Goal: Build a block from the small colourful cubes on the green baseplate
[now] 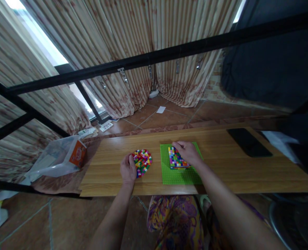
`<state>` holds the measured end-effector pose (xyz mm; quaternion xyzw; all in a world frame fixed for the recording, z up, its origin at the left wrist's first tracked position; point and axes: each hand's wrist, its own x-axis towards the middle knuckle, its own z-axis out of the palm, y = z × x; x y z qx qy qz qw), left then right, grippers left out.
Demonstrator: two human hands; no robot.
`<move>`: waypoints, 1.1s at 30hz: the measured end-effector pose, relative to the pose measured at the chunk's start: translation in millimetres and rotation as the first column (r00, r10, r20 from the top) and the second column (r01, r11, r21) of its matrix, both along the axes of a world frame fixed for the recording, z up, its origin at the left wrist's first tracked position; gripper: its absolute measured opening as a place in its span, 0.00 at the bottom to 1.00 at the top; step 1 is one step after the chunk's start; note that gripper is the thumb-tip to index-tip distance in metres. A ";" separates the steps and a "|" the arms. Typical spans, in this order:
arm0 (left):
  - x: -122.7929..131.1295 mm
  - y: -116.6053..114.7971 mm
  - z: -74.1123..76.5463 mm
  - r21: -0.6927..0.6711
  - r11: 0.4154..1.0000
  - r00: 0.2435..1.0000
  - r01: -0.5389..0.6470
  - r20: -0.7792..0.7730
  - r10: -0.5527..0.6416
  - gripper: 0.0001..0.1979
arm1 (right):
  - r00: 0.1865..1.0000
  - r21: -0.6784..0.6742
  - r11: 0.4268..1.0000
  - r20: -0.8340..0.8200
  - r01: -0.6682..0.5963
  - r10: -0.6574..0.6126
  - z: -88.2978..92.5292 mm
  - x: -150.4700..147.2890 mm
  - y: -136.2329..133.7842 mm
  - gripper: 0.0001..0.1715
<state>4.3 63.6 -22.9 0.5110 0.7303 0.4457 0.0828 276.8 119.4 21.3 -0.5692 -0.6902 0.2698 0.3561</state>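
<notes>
My right hand (187,152) is over a block of small multicoloured toy bricks (178,160), stacked on a green baseplate (167,175). Its thumb and fingers are pinched at the block's far left corner; whatever they grip is too small or hidden to name. My left hand (128,169) rests on the table at the left edge of a flat, round heap of loose toy bricks (143,161). Its fingers are curled in with the thumb against them, and I cannot make out what, if anything, is between them. Part of the built block is hidden under my right hand.
A wooden table (109,156) carries everything, with a black phone-like slab (249,142) at its right. Left of the table stands a clear plastic bin (62,161) with an orange label. A black metal bar (133,62) crosses behind, before striped curtains (122,31).
</notes>
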 end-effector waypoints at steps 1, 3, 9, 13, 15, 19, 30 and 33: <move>-0.3 0.4 -1.0 0.006 1.000 1.000 0.003 0.003 -0.003 0.18 | 1.000 -0.015 1.000 0.012 0.003 -0.003 -0.2 -1.9 0.2 0.24; -1.1 1.3 -3.4 0.016 1.000 1.000 0.008 0.005 -0.008 0.18 | 1.000 -0.044 0.999 0.024 0.019 -0.017 -1.1 -4.6 0.6 0.23; -1.4 1.5 -4.7 0.005 1.000 1.000 0.010 -0.009 -0.010 0.18 | 0.999 -0.073 0.996 0.024 0.044 -0.042 -3.4 -5.1 1.4 0.22; -0.2 0.5 -2.2 -0.016 1.000 1.000 -0.001 -0.016 0.000 0.18 | 0.999 -0.105 0.994 0.049 0.010 -0.005 -3.8 -2.6 1.6 0.22; 0.1 -0.1 -1.5 -0.018 1.000 1.000 -0.005 -0.018 0.004 0.18 | 0.997 -0.010 1.000 0.074 0.015 -0.014 -1.2 -2.9 -0.5 0.21; 0.1 -1.0 -1.4 -0.012 1.000 0.999 0.010 -0.032 -0.011 0.19 | 0.993 0.415 0.909 0.076 0.047 -0.087 10.6 -16.9 -20.1 0.16; 1.3 -1.7 -0.7 -0.010 1.000 0.999 0.021 -0.026 -0.021 0.20 | 0.820 0.233 0.823 0.410 -0.518 0.400 -24.6 -113.1 -82.6 0.11; 2.1 -2.3 0.2 -0.012 1.000 0.999 0.018 -0.042 -0.018 0.20 | 0.818 0.239 0.835 0.450 -0.496 0.357 -32.9 -117.6 -78.2 0.11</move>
